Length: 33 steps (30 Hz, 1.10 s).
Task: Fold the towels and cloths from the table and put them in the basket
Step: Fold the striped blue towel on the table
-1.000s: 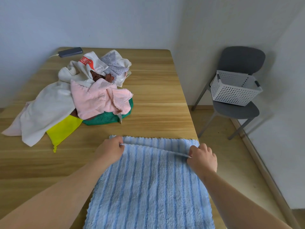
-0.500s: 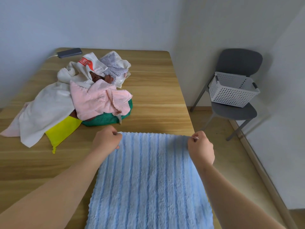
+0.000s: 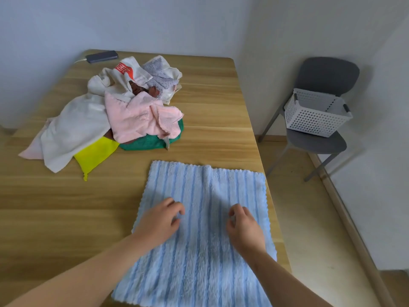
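Towel (image 3: 199,258) flat lower centre, right edge along table (image 3: 221,120) edge. Left hand (image 3: 159,221), right hand (image 3: 243,228) over it, loosely curled, grasping nothing. Pile (image 3: 106,116) upper left, bare wood between.

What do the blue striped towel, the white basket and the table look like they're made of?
Blue striped towel: soft plush microfibre or fleece, probably; fuzzy matte pile, scalloped edge.
Basket: white rigid plastic, it seems; even perforated walls, smooth semi-matte.
Table: wood or wood-look laminate; plank grain, smooth low sheen, cannot tell which.
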Tool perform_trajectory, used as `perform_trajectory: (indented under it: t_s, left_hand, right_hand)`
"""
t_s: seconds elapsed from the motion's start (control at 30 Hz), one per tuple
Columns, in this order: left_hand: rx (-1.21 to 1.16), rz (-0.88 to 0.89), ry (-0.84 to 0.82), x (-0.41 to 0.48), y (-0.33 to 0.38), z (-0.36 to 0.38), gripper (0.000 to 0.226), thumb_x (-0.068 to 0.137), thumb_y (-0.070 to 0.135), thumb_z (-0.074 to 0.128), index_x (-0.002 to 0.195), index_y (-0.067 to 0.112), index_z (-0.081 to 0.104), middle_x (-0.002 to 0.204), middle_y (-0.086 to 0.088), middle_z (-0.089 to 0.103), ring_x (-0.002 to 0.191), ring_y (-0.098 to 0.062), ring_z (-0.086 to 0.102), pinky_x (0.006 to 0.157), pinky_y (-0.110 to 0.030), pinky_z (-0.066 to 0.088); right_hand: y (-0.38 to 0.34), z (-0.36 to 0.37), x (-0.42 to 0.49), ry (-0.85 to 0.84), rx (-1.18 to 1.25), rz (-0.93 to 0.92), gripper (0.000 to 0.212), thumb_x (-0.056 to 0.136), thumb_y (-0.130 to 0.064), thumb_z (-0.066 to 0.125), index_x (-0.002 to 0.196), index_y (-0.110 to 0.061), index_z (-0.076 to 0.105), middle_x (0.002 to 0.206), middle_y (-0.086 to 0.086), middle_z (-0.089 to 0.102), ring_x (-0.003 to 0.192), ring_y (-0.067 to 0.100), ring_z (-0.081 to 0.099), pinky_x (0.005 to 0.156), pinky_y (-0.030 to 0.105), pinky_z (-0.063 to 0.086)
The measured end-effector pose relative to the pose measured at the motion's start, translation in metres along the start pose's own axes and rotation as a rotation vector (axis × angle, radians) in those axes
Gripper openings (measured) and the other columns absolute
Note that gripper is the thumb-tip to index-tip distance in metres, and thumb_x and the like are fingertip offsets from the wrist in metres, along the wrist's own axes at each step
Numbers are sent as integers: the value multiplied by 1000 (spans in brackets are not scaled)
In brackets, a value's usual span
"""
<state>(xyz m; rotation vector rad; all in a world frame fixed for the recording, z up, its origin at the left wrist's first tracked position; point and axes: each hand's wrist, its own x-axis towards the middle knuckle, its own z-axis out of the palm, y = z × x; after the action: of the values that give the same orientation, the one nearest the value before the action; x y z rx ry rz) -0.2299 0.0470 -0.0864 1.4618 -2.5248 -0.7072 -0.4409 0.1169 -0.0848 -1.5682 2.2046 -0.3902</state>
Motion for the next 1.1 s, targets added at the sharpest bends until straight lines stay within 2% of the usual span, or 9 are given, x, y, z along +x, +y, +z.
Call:
perform_trajectory:
  t_s: [0.2, 0.27, 0.33, 0.43, 0.63, 0.73, 0.8, 0.93, 1.1]
  left_hand:
    - [41, 91, 87, -46, 4, 18, 29, 74, 11, 68, 78, 30, 47, 72, 17, 50, 56, -2, 49, 46, -9, 23]
    - [85, 177, 141, -64, 4, 25, 32, 70, 17, 70, 78, 33, 43, 80, 17, 53, 74, -1, 51, 60, -11, 38]
    - [161, 241, 194, -82, 6, 30, 24, 64, 22, 71, 78, 30, 53, 93, 11, 57, 99, -7, 49, 78, -19, 44]
    - [194, 223, 203, -111, 5, 34, 18, 66, 36, 69, 79, 31, 57, 93, 14, 48, 91, -4, 44, 72, -19, 45]
    - [232, 208, -185, -145, -3, 28, 65, 71, 67, 42, 126, 34, 48, 130, 22, 36, 124, 8, 23, 104, -18, 21]
    - [356, 204, -154, -154, -9, 26, 50, 51, 25, 87, 96, 29, 67, 101, 17, 63, 88, 1, 64, 66, -12, 53]
    - [413, 152, -79, -159, -9, 21, 47, 40, 6, 87, 78, 25, 67, 72, 13, 61, 55, -4, 60, 34, -14, 34]
    - [362, 44, 4, -165, 3, -8, 30, 90, 5, 42, 116, 16, 52, 96, -3, 59, 85, -26, 61, 57, -32, 34]
    - [268, 7, 172, -158, 21, -50, 38, 97, 10, 34, 133, 20, 41, 127, -5, 55, 102, -31, 58, 69, -32, 41]
  right_hand:
    - [5, 12, -40, 6, -38, -99, 8, 93, -19, 42, 87, -18, 37, 82, -4, 49, 80, 16, 38, 65, 26, 27]
    - [11, 14, -52, -12, -27, -150, 7, 93, -23, 44, 88, -18, 43, 86, -4, 53, 85, 15, 41, 72, 23, 27]
    - [15, 13, -66, -25, -62, -184, 12, 90, -28, 47, 93, -19, 53, 93, -5, 59, 94, 16, 51, 80, 23, 33]
    - [23, 17, -91, 98, -124, -290, 24, 76, -47, 48, 77, -25, 59, 84, -11, 62, 86, 12, 57, 73, 27, 49]
    - [35, 28, -142, 107, -275, -400, 41, 60, -71, 45, 74, -35, 61, 73, -17, 53, 76, 8, 44, 66, 21, 48]
    - [33, 28, -157, 92, -325, -341, 19, 60, -48, 57, 69, -33, 64, 71, -15, 57, 68, 11, 60, 55, 21, 49]
    - [32, 29, -163, 149, -350, -272, 6, 59, -27, 68, 61, -27, 62, 65, -11, 58, 59, 14, 63, 46, 22, 44]
    - [12, 11, -172, 138, -276, -52, 4, 89, -18, 51, 89, -18, 55, 92, -1, 63, 95, 24, 58, 78, 31, 38]
    - [-17, -18, -169, 399, -25, 33, 8, 95, -13, 34, 88, -14, 38, 75, 6, 56, 77, 35, 50, 73, 32, 27]
